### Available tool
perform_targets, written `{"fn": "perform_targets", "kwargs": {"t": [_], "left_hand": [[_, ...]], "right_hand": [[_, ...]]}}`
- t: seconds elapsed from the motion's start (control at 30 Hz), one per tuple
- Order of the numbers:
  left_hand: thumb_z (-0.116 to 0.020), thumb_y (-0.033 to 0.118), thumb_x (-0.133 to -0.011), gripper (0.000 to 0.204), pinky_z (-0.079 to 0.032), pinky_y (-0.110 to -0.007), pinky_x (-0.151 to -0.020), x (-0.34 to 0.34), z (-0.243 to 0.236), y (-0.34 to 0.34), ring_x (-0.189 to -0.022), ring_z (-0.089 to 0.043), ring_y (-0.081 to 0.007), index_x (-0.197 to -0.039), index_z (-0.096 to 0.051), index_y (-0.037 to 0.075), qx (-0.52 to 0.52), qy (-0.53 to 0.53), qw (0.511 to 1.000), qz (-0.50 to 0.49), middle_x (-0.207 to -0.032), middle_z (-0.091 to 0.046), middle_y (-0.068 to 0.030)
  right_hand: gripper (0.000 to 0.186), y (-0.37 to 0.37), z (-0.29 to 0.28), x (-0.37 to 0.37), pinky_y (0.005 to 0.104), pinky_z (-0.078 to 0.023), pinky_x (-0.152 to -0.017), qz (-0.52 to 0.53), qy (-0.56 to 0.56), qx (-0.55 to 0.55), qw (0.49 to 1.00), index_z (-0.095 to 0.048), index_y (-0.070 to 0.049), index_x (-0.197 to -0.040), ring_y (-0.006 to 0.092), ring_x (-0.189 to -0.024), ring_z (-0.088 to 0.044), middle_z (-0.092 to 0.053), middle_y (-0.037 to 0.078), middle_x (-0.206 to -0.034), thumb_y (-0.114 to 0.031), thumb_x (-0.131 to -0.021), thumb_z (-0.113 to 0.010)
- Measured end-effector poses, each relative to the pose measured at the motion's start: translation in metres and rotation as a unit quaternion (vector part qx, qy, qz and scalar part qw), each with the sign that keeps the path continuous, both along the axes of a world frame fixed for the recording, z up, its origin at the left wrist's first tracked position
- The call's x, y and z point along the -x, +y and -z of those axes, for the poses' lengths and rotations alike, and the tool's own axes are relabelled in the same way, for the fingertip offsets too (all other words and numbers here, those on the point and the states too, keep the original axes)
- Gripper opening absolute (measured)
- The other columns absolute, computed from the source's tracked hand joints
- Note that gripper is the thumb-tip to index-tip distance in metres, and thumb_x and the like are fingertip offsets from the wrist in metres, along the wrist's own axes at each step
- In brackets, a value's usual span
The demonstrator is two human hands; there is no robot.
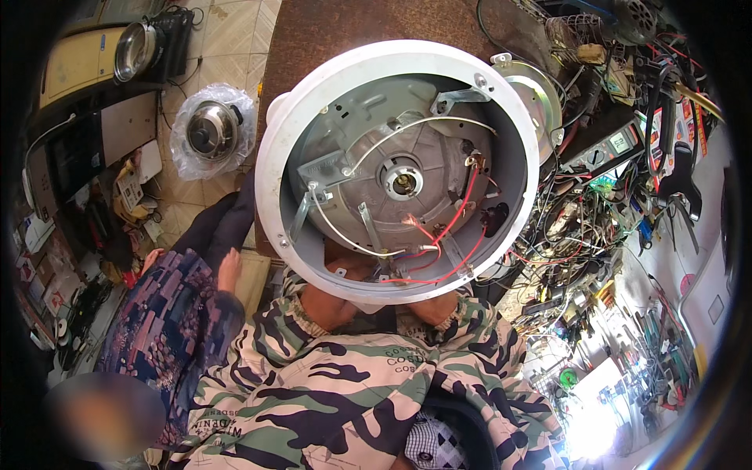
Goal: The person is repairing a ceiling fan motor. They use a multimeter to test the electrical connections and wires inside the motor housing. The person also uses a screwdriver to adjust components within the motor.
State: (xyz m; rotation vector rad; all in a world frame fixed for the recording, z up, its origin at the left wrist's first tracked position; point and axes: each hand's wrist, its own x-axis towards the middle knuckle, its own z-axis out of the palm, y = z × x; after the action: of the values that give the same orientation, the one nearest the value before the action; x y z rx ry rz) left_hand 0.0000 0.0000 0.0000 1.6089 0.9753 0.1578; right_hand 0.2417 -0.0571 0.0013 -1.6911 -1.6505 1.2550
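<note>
A white round appliance housing (274, 172) lies open side up before me, showing a grey metal pan (360, 157) with a central hole, metal brackets, red and white wires (471, 192) and a small dark fitting (495, 219). My left hand (327, 309) and my right hand (431, 309) reach under the housing's near edge from my camouflage sleeves; their fingers are hidden by it. A round metal plate (536, 90) lies just beyond the housing's right side, on the brown wooden table (329, 31).
A seated person (164, 313) is at my left. A lidded steel pot (210, 129) in plastic stands on the tiled floor (231, 47). At the right are tangled wires and tools (587, 258), a multimeter (611, 145) and a bright lamp (591, 427).
</note>
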Motion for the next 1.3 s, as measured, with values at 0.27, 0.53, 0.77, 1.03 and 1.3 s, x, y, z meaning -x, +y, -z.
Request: {"fn": "perform_targets", "kwargs": {"t": [0.27, 0.53, 0.77, 1.03, 1.3], "left_hand": [[-0.065, 0.031, -0.096, 0.044, -0.051, -0.05, -0.102, -0.004, 0.018, -0.007, -0.123, -0.06, -0.042, -0.131, -0.063, 0.004, 0.0, -0.072, 0.997, -0.008, -0.13, -0.063, -0.0233], [-0.066, 0.02, -0.093, 0.036, -0.052, -0.047, -0.097, -0.003, 0.009, 0.0, -0.112, -0.066, -0.0386, -0.124, -0.066, 0.001, 0.111, -0.081, 0.983, -0.123, -0.123, -0.067, -0.0197], [-0.07, 0.005, -0.084, 0.023, -0.052, -0.045, -0.092, 0.009, -0.006, 0.036, -0.103, -0.067, -0.0359, -0.107, -0.073, 0.005, 0.012, -0.076, 0.994, -0.074, -0.108, -0.073, -0.0135], [-0.071, 0.003, -0.08, 0.025, -0.053, -0.044, -0.084, -0.008, -0.023, 0.035, -0.097, -0.068, -0.0347, -0.105, -0.071, 0.007, -0.051, 0.054, 0.995, -0.061, -0.104, -0.07, -0.0124], [-0.072, -0.001, -0.067, 0.044, -0.056, -0.051, -0.085, 0.0, -0.032, 0.011, -0.101, -0.065, -0.0452, -0.111, -0.07, -0.001, -0.166, 0.102, 0.981, -0.019, -0.11, -0.067, -0.0221]], "right_hand": [[0.023, -0.001, -0.008, 0.005, 0.0434, -0.056, -0.085, 0.153, 0.046, 0.132, 0.978, -0.074, -0.003, -0.104, 0.0312, -0.093, -0.07, -0.073, 0.012, -0.101, -0.017, -0.086, -0.08], [0.031, 0.005, -0.009, 0.012, 0.0444, -0.055, -0.081, 0.243, 0.131, 0.174, 0.945, -0.073, -0.003, -0.107, 0.0318, -0.091, -0.069, -0.071, 0.014, -0.101, -0.02, -0.083, -0.083], [0.028, -0.031, 0.02, 0.003, 0.0468, -0.053, -0.087, 0.012, -0.027, 0.062, 0.998, -0.075, -0.005, -0.108, 0.0333, -0.092, -0.068, -0.072, 0.014, -0.101, -0.019, -0.085, -0.081], [0.023, -0.016, 0.014, 0.012, 0.044, -0.054, -0.084, 0.049, -0.001, 0.076, 0.996, -0.081, -0.018, -0.111, 0.0333, -0.088, -0.068, -0.073, 0.012, -0.101, -0.024, -0.089, -0.076], [0.02, 0.015, -0.004, 0.015, 0.0404, -0.057, -0.079, -0.013, 0.051, 0.117, 0.992, -0.079, -0.007, -0.104, 0.029, -0.084, -0.072, -0.076, 0.009, -0.09, -0.017, -0.086, -0.078]]}}
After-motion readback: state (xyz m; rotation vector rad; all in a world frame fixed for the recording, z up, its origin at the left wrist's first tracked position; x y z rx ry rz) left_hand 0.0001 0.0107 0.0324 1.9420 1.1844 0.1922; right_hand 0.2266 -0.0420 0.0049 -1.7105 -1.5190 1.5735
